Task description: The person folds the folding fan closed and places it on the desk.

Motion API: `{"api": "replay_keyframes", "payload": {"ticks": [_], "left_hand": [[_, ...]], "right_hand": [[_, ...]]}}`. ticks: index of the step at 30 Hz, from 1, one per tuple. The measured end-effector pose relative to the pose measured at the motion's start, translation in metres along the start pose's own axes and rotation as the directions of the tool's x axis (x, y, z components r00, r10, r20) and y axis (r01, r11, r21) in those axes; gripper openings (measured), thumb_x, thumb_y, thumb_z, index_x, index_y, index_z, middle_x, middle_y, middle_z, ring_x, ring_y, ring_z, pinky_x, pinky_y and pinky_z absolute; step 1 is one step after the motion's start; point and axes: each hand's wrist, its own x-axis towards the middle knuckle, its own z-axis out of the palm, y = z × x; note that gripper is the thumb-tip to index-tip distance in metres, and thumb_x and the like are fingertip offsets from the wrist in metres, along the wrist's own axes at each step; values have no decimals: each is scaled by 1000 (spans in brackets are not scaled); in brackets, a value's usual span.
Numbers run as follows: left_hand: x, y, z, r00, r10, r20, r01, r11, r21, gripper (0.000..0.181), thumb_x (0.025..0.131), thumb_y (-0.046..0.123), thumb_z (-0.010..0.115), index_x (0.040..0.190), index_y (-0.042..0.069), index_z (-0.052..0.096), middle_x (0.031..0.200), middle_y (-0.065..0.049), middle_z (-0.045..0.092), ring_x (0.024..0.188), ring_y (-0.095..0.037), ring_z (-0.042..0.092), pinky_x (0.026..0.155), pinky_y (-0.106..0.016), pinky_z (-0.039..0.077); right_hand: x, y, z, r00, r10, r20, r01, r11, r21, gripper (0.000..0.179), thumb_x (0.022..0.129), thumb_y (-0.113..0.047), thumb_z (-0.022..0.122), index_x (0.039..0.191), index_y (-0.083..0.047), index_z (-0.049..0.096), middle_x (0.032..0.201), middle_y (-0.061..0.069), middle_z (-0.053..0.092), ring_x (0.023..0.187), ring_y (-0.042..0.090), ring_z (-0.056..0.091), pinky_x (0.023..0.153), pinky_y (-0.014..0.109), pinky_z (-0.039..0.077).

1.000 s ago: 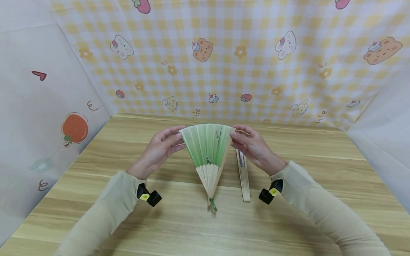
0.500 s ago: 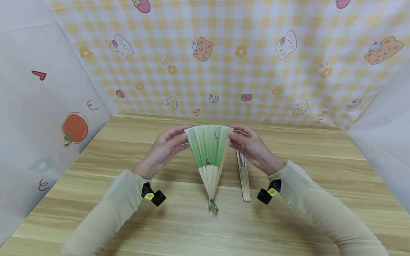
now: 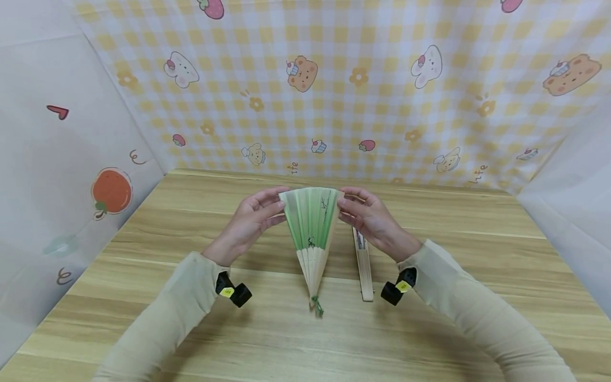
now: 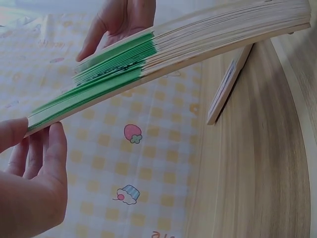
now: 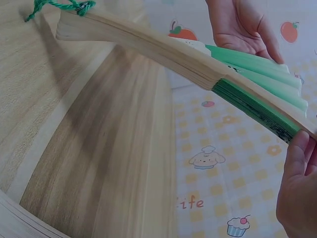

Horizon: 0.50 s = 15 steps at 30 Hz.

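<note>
A green folding fan (image 3: 312, 223) with pale wooden ribs is partly spread above the table, its tasselled pivot end toward me. My left hand (image 3: 250, 223) pinches the outer left edge between thumb and fingers; in the left wrist view the thumb and fingers (image 4: 55, 148) grip the outer guard's tip. On the other side my right hand (image 3: 374, 220) holds the right guard near its top corner, also seen in the right wrist view with its fingertips (image 5: 297, 153) at the guard. A green cord tassel (image 5: 81, 7) hangs from the pivot.
A second folding fan (image 3: 364, 270), closed, lies on the wooden table (image 3: 453, 329) just right of the green one, its far end covered by my right hand. Behind the table hangs a yellow checked cloth (image 3: 324, 111); a white sheet (image 3: 43, 175) stands at left.
The green fan has narrowed as both hands moved toward each other, the left hand travelling rightward and the right hand slightly leftward. The second fan has stayed put.
</note>
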Motion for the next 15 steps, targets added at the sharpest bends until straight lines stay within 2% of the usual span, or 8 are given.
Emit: {"api": "replay_keyframes", "payload": {"ticks": [8, 15], "left_hand": [[1, -2, 4, 1000, 0, 21, 0, 1000, -12, 29, 89, 0, 48, 118, 4, 50, 101, -2, 58, 88, -15, 57, 82, -29, 49], [2, -1, 8, 1000, 3, 30, -2, 1000, -10, 32, 90, 0, 46, 122, -1, 45, 101, -2, 59, 88, -14, 58, 82, -29, 49]], "right_hand": [[0, 1, 0, 1000, -5, -5, 5, 1000, 2, 13, 84, 1, 57, 91, -10, 60, 86, 2, 52, 75, 12, 58, 72, 23, 52], [0, -1, -1, 999, 28, -34, -29, 999, -37, 24, 86, -1, 55, 109, -6, 49, 93, 3, 50, 77, 10, 57, 75, 22, 51]]}}
